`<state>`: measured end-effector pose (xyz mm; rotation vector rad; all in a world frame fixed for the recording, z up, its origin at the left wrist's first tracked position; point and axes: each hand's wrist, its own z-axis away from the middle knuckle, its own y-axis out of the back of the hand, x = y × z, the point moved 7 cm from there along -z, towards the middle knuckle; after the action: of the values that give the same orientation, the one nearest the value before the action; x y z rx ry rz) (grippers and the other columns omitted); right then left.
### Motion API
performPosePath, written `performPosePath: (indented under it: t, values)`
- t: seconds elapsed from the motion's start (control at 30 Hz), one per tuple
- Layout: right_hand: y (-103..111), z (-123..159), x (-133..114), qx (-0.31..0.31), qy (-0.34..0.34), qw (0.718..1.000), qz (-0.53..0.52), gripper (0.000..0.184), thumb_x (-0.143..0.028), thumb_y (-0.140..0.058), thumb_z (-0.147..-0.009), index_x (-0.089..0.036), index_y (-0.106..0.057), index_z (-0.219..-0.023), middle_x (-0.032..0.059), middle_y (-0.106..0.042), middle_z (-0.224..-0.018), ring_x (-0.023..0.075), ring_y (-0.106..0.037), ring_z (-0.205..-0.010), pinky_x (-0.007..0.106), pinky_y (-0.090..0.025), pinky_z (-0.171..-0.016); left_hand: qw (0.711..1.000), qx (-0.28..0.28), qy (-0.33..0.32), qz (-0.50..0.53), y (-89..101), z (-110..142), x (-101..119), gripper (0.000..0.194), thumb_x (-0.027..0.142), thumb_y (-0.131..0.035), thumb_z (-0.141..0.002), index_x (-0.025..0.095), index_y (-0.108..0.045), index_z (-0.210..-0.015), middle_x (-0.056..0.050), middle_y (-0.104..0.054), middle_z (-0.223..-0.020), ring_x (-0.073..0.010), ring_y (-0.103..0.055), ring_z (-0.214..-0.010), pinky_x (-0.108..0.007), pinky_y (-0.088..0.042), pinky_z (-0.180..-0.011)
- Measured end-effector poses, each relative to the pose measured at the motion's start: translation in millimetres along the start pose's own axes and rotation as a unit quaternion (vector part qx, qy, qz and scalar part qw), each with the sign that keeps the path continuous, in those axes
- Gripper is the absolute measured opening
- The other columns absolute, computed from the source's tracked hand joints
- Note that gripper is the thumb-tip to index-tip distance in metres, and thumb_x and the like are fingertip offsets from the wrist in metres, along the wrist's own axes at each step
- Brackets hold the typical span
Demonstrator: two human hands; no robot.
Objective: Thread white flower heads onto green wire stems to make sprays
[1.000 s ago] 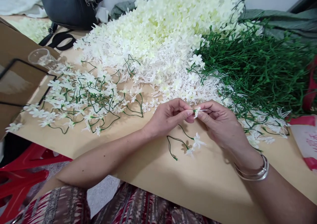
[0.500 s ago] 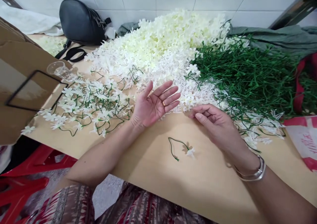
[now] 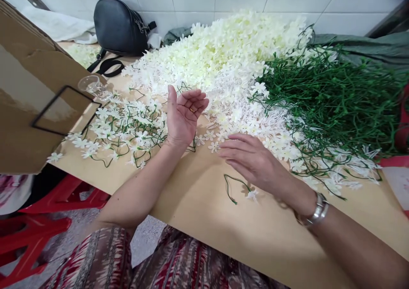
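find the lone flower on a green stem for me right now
In the head view, the lone flower lies on the table, right of centre in the lower half, just below the right hand.

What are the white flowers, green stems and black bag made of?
White flowers: probably matte fabric, from their thin, soft-looking petals. Green stems: likely dull plastic, with knobby, moulded-looking tips. Black bag: perhaps leather or imitation, given its smooth sheen.

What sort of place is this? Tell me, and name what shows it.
Probably a workroom for artificial flowers, going by the large heap of white blossoms and the pile of green stems beside it, both on one table.
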<state>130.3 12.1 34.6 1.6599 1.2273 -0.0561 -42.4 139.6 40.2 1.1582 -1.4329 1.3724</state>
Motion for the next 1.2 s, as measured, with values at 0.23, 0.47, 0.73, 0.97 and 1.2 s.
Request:
performPosePath:
  t: [0.23,0.47,0.73,0.97,1.2]
  values:
    - [-43,-47,13,-0.073,0.049,0.982,0.166,0.031,-0.018,-0.052,-0.110,-0.025,-0.077,-0.126,0.0084,-0.077,-0.139,0.0286,-0.064,-0.131,0.048,-0.049,-0.106,0.992,-0.077,-0.104,-0.004,-8.8,12,-6,0.068,0.082,-0.045,-0.100,0.021,-0.074,-0.087,-0.008,-0.077,-0.090,-0.0189,-0.076,-0.087,-0.034,-0.062,-0.089]
    - [9,-25,67,-0.026,-0.043,0.979,0.197,0.028,-0.019,-0.056,-0.108,-0.024,-0.079,-0.124,0.0086,-0.078,-0.139,0.0309,-0.065,-0.135,0.053,-0.049,-0.111,0.900,-0.293,-0.262,-0.186,-47.8,48,-1,0.044,0.057,-0.066,-0.102,0.018,-0.075,-0.085,-0.006,-0.075,-0.081,-0.0170,-0.069,-0.078,-0.030,-0.054,-0.078]
    - [69,34,32,0.180,-0.146,0.972,0.046,0.023,-0.025,-0.063,-0.106,-0.029,-0.081,-0.119,0.0069,-0.080,-0.135,0.0266,-0.071,-0.135,0.051,-0.053,-0.119,0.702,-0.605,-0.231,-0.297,-88.7,108,-24,0.021,0.038,-0.085,-0.092,0.019,-0.077,-0.095,-0.005,-0.078,-0.092,-0.0162,-0.072,-0.082,-0.025,-0.051,-0.076]
    - [102,88,14,0.288,-0.270,0.916,0.077,0.016,-0.028,-0.069,-0.100,-0.028,-0.082,-0.108,0.0046,-0.085,-0.108,0.0254,-0.079,-0.105,0.044,-0.062,-0.096,0.636,-0.633,-0.209,-0.389,-91.0,120,-42,0.007,0.013,-0.078,-0.091,0.020,-0.077,-0.090,-0.002,-0.074,-0.094,-0.0158,-0.070,-0.086,-0.025,-0.047,-0.077]
    - [97,79,38,0.222,-0.304,0.918,0.123,0.013,-0.028,-0.068,-0.096,-0.026,-0.080,-0.099,0.0053,-0.081,-0.097,0.0263,-0.075,-0.090,0.043,-0.058,-0.084,0.707,-0.596,-0.162,-0.344,-77.1,94,-40,0.016,0.029,-0.087,-0.089,0.017,-0.077,-0.093,-0.004,-0.074,-0.094,-0.0154,-0.070,-0.084,-0.023,-0.048,-0.075]
